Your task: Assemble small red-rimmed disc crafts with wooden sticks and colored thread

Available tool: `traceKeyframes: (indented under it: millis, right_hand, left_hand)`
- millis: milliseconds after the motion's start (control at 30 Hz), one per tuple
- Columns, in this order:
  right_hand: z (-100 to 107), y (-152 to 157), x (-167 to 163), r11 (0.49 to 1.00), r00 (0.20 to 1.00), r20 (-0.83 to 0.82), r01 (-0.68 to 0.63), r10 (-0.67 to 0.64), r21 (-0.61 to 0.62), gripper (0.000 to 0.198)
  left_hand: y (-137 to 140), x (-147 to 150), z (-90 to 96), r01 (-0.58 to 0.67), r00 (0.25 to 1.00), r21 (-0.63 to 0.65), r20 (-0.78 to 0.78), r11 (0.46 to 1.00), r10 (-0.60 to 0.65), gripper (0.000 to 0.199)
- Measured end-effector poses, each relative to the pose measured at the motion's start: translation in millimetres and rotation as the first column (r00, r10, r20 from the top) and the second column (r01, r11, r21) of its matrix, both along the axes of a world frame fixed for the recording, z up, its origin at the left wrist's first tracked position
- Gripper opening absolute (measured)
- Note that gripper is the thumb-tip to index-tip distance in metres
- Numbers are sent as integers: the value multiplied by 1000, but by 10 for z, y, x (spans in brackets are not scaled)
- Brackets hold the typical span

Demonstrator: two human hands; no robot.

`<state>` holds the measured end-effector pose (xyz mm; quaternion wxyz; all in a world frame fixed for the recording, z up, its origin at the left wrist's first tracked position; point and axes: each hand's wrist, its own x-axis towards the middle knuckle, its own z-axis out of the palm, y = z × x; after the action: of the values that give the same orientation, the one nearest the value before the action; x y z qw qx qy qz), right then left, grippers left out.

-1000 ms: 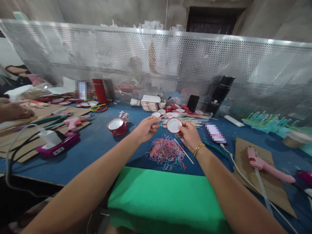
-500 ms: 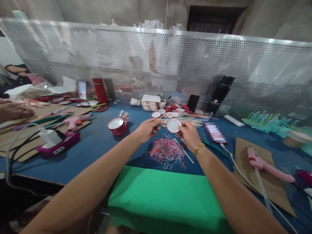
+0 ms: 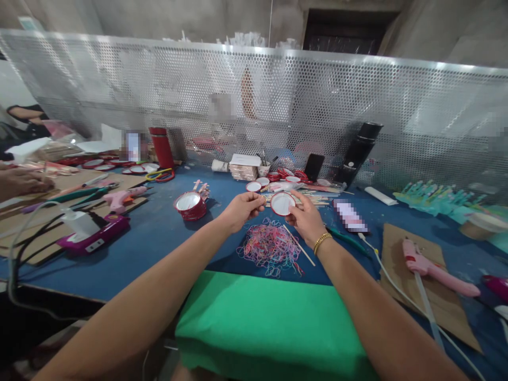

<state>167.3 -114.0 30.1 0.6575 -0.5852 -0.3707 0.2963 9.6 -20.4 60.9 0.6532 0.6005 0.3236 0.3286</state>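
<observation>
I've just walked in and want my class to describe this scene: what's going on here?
A person has both bare hands raised over a blue table. The right hand holds a red-rimmed white disc; the left hand is pinched beside it, but anything in its fingertips is too small to make out. Below lies a tangled heap of coloured loops, with a thin stick alongside. At the right, a pink glue gun rests on cardboard.
</observation>
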Motion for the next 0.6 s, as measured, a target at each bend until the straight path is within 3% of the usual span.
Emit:
traceKeyframes:
  millis: [200, 400, 500, 600]
  right_hand:
    - [-30, 3, -27, 998, 994, 95, -44, 48, -45, 57]
    - [-98, 16, -26, 996, 957, 275, -92, 90, -5, 51]
    - [-116, 31, -50, 991, 947, 292, -134, 133, -18, 41]
    - [-107, 28, -87, 989, 944, 294, -140, 148, -48, 34]
  left_hand:
    - [-16, -3, -1, 20, 1000, 279, -27, 960, -13, 19]
    - [-21, -12, 16, 49, 997, 480, -80, 876, -12, 18]
    - [-15, 5, -7, 65, 995, 543, -100, 837, -13, 15]
    - [-7, 11, -38, 71, 990, 640, -138, 765, 24, 11]
